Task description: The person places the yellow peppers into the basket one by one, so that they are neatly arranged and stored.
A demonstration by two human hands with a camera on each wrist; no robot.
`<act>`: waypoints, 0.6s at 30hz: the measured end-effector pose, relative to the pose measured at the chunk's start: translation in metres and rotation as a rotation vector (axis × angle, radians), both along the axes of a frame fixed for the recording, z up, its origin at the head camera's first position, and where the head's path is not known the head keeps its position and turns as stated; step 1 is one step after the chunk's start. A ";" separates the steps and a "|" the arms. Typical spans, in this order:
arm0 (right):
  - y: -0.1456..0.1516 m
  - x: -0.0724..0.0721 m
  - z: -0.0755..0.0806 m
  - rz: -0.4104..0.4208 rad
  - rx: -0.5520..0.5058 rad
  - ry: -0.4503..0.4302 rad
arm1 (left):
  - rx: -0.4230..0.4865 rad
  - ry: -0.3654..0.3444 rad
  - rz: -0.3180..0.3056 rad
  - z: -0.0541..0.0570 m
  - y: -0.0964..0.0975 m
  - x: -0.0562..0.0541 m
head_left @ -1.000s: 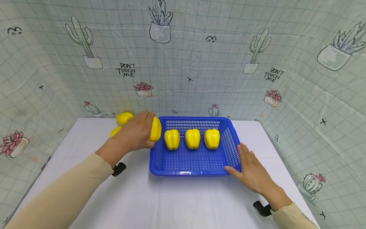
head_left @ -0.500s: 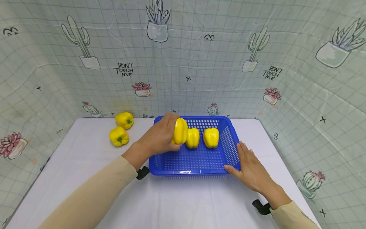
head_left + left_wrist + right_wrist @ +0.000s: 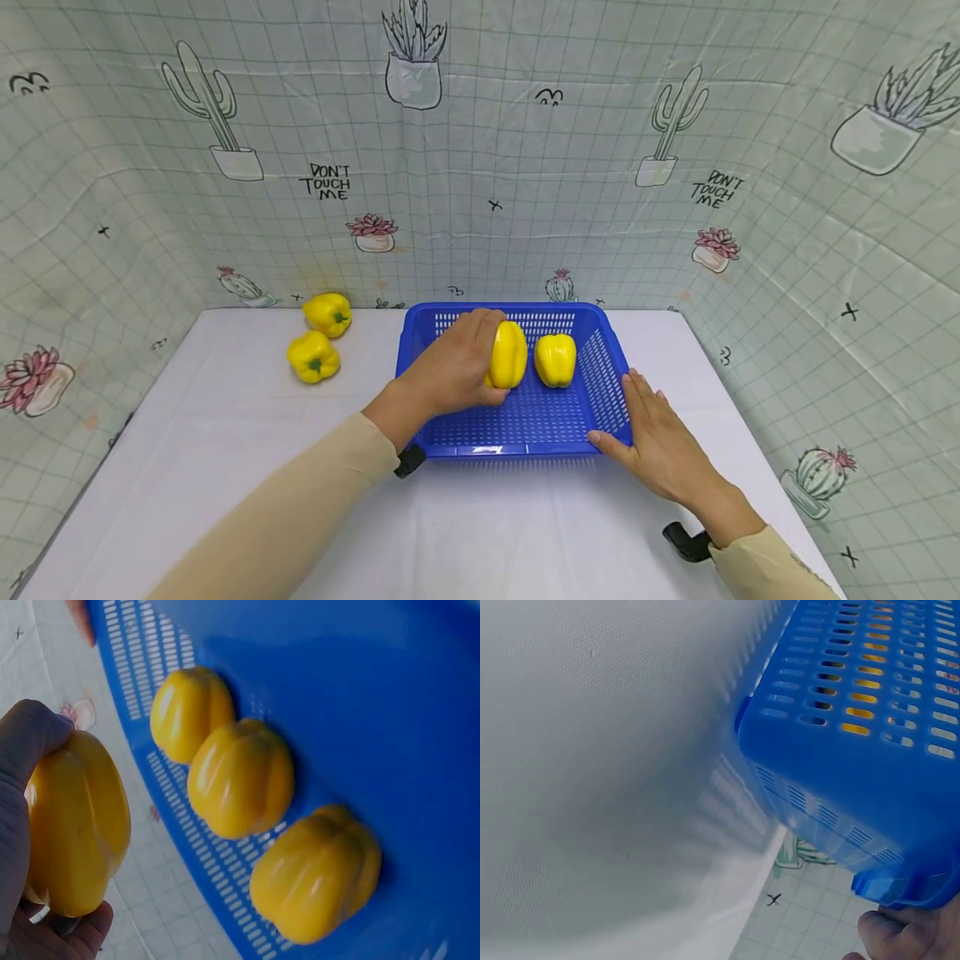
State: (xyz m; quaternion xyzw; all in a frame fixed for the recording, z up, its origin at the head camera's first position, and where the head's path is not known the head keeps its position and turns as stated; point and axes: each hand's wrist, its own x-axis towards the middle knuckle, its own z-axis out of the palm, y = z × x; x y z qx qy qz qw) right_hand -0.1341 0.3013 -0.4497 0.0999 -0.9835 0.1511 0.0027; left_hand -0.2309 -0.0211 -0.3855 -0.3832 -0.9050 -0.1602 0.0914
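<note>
My left hand point(image 3: 448, 368) grips a yellow bell pepper point(image 3: 510, 355) over the blue plastic basket point(image 3: 510, 450). In the left wrist view, thumb and fingers wrap round the held pepper point(image 3: 79, 825), while three more yellow peppers point(image 3: 240, 780) sit in a row inside the basket. Only the right-hand pepper point(image 3: 556, 361) of that row shows from the head; the hand and held pepper hide the others. With fingers straight along the outside of the basket's right wall, my right hand point(image 3: 667, 446) rests there, its thumb on the near rim.
Two yellow bell peppers, one at the back point(image 3: 327, 314) and one in front of it point(image 3: 313, 357), lie on the white table point(image 3: 225, 433) left of the basket. A cactus-print curtain point(image 3: 480, 150) encloses the back and sides.
My left hand has carried its pepper rightward from the basket's left edge to over its middle, uncovering the two table peppers. The right hand stays in place.
</note>
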 end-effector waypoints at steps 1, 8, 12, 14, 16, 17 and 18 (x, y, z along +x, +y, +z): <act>0.000 0.000 0.000 0.000 0.001 0.002 | -0.009 0.004 0.002 -0.001 0.003 0.000; -0.001 0.000 0.000 -0.003 0.005 0.005 | -0.042 -0.001 -0.001 -0.006 0.018 0.003; -0.001 0.000 0.000 -0.005 0.008 0.005 | -0.041 0.003 -0.010 -0.010 0.025 0.005; -0.001 0.000 0.000 -0.006 0.009 0.006 | -0.038 0.001 -0.010 -0.012 0.029 0.006; -0.001 0.000 0.000 -0.007 0.009 0.005 | -0.036 -0.010 -0.004 -0.013 0.033 0.008; -0.001 0.000 0.000 -0.007 0.009 0.004 | -0.035 -0.017 -0.002 -0.014 0.035 0.010; -0.001 0.000 0.000 -0.008 0.008 0.004 | -0.043 -0.023 0.003 -0.015 0.038 0.011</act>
